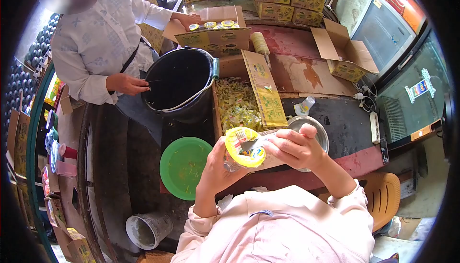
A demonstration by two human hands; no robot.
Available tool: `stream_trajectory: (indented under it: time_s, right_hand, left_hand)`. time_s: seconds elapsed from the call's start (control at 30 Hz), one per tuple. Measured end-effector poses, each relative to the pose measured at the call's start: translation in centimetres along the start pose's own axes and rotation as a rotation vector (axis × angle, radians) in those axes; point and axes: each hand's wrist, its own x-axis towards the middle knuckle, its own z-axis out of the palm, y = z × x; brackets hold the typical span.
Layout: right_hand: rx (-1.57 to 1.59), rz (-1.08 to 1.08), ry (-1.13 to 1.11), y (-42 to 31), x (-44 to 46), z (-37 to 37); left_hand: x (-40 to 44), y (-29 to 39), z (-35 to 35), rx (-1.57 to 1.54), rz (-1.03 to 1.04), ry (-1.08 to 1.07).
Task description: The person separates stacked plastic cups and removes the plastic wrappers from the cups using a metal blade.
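In my left hand (214, 169) is a clear plastic cup with a yellow printed lid (243, 144), tilted toward me. My right hand (297, 147) is closed around a small flat metal blade (250, 144), whose end lies against the lid. Behind the cup stands an open carton (235, 102) full of crumpled yellow-green lids and scraps. Partly behind my right hand is a round metal bowl (322, 131); its contents are hidden. A small clear cup (306, 104) lies just beyond it.
A co-worker (103, 42) stands at the left, one hand over a black bucket (184, 83), the other at a carton of cups (213, 38). A green basin (184, 167), a white bucket (148, 230), an open empty carton (347, 69) and stacked cartons (273, 2) surround the table.
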Motion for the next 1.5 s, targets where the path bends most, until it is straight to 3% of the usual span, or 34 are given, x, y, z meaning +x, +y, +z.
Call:
stream_trajectory:
  time_s: [0.3,0.67,1.03,1.23,1.5]
  right_hand:
    - [0.006,-0.008,0.001,1.6,1.1,0.8]
    - [-0.005,0.026,-0.117,3.1,1.7,-0.2]
    - [-0.016,0.010,-0.124,6.6,2.0,-2.3]
    - [0.019,0.018,-0.125,8.7,1.9,-2.2]
    - [0.092,0.105,-0.127,8.9,0.5,-2.5]
  left_hand:
    - [1.8,-0.7,-0.5,-0.085,-0.084,-0.028]
    - [4.9,0.1,-1.8,0.027,-0.011,-0.107]
    - [8.7,2.2,0.5,-0.002,-0.098,-0.147]
    - [11.2,3.9,2.7,0.066,-0.109,0.028]
    - [11.1,3.6,4.1,0.162,-0.080,0.061]
